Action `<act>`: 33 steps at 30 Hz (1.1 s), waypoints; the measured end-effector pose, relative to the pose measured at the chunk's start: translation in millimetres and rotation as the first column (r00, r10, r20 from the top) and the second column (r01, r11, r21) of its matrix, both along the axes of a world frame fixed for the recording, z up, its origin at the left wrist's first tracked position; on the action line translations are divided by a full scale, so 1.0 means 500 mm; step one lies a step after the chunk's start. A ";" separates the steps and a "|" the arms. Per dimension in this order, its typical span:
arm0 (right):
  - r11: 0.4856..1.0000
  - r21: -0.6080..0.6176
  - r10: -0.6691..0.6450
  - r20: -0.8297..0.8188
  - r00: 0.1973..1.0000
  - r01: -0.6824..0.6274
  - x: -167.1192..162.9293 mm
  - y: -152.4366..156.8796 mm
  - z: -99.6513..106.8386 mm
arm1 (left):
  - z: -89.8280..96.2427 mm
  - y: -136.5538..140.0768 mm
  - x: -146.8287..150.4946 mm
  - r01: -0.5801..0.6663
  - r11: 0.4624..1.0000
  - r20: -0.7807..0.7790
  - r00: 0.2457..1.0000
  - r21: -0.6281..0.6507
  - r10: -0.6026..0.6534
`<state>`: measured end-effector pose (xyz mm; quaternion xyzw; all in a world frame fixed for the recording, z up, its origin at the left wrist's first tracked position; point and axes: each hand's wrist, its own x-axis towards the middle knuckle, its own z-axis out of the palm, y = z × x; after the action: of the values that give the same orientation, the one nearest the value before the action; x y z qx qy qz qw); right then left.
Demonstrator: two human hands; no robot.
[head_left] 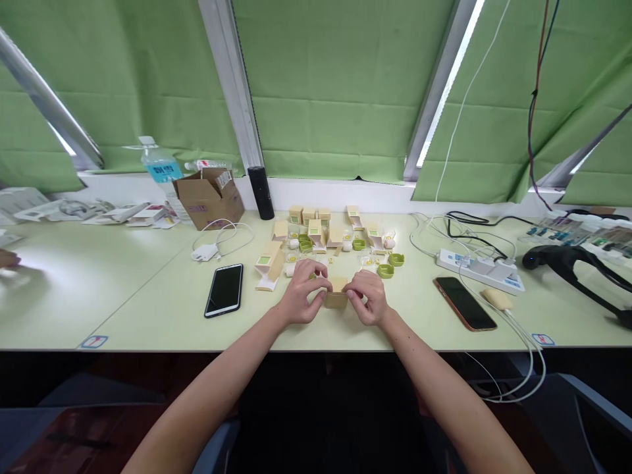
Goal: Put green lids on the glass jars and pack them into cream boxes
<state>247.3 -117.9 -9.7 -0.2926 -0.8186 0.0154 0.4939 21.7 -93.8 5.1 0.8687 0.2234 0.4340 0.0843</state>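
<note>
Box (336, 301), small and tan, is near the front edge of the tabletop (162, 316), and I have both hands on it. My left hand (303, 293) meets it at the left end, my right hand (368, 296) at the right, so neither is nearer: it lies squarely between the two sets of fingertips. On each side I see thumb and forefinger drawn together, pinching the card at the upper part; how hard they press I cannot tell from here. A straight edge across the box runs from one hand to the other, parallel to the tabletop's front edge. Which of its dimensions is longest I can't judge, since fingers cover both ends, nor whether it bears on the tabletop or hangs just over it. Toward the back edge, an open box (271, 259) lies beyond and left of my left hand, and a green case (385, 270) just beyond my right. A white-framed phone (224, 290) and a dark phone (465, 303) flank the hands, left and right.
</note>
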 end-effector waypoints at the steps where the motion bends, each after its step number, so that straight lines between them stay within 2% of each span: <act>1: 1.000 -0.014 0.008 0.005 1.000 -0.008 0.000 0.001 -0.001 | -0.001 0.000 0.001 0.002 1.000 -0.007 1.000 -0.008 -0.002; 5: 0.997 -0.078 -0.002 -0.012 1.000 0.001 0.001 0.002 -0.001 | -0.005 0.003 0.005 -0.008 1.000 -0.006 1.000 -0.018 0.008; 8: 0.996 -0.073 -0.050 -0.102 0.994 0.043 0.000 -0.008 0.004 | -0.009 0.007 0.007 -0.056 0.998 0.061 0.997 -0.018 0.057; 10: 0.997 -0.067 -0.033 -0.122 0.992 0.025 -0.003 -0.025 0.004 | -0.012 0.009 0.007 -0.072 0.997 0.080 0.994 -0.019 0.073; 13: 0.994 -0.095 0.048 -0.048 0.998 -0.052 -0.009 -0.058 -0.002 | -0.016 0.007 0.007 -0.072 0.997 0.048 0.996 -0.028 0.073; 16: 0.979 -0.204 0.007 0.024 1.000 -0.002 -0.007 -0.079 -0.008 | -0.018 -0.001 0.011 -0.044 0.998 0.048 0.998 -0.047 0.046; 18: 0.942 -0.311 -0.129 0.012 0.992 0.127 0.003 -0.080 -0.008 | -0.018 -0.007 0.014 -0.007 0.999 0.086 0.996 -0.048 0.011; 20: 0.874 -0.400 -0.302 -0.003 0.953 0.276 0.019 -0.072 -0.004 | -0.015 -0.012 0.016 0.043 0.999 0.133 0.990 -0.031 -0.038; 23: 0.799 -0.444 -0.451 0.006 0.892 0.406 0.040 -0.062 -0.004 | -0.011 -0.014 0.016 0.067 0.998 0.159 0.985 -0.010 -0.065; 26: 0.786 -0.443 -0.472 0.022 0.882 0.432 0.045 -0.062 -0.013 | -0.007 -0.012 0.014 -0.016 0.999 0.107 0.994 -0.039 0.020; 29: 0.772 -0.453 -0.472 0.062 0.879 0.446 0.040 -0.067 -0.020 | -0.001 -0.009 0.016 -0.114 0.989 -0.025 0.993 -0.090 0.113; 33: 0.718 -0.491 -0.486 0.155 0.860 0.494 0.035 -0.073 -0.016 | 0.014 -0.008 0.029 -0.216 0.964 -0.207 0.961 -0.153 0.183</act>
<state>264.8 -154.4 -17.9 -0.6195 -0.6809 0.1001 0.3778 36.1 -97.6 12.1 0.8686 0.3542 0.3337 0.0938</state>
